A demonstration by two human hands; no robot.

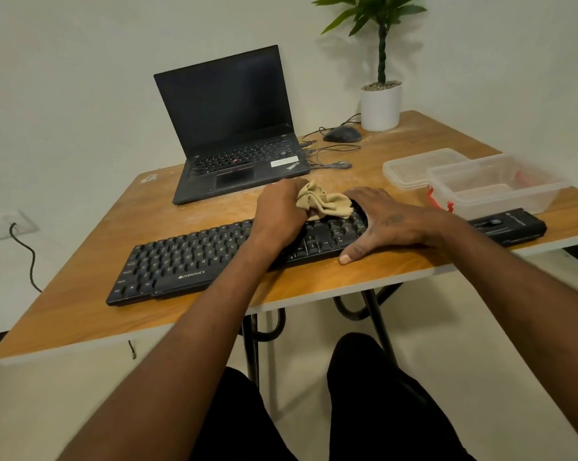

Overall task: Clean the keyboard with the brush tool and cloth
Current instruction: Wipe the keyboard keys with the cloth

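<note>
A black keyboard (187,261) lies slanted across the front of the wooden table (81,314). My left hand (281,207) grips a crumpled beige cloth (324,202) and presses it onto the keys in the keyboard's right part. My right hand (387,221) clasps the keyboard's right end, with the thumb at the near edge and the fingers over the far edge. A flat black brush tool (513,226) lies on the table just right of my right wrist, untouched.
An open black laptop (234,128) stands behind the keyboard. A mouse (342,134) with its cable and a potted plant (380,106) sit at the back right. A clear plastic box (493,191) and its lid (414,168) are at the right.
</note>
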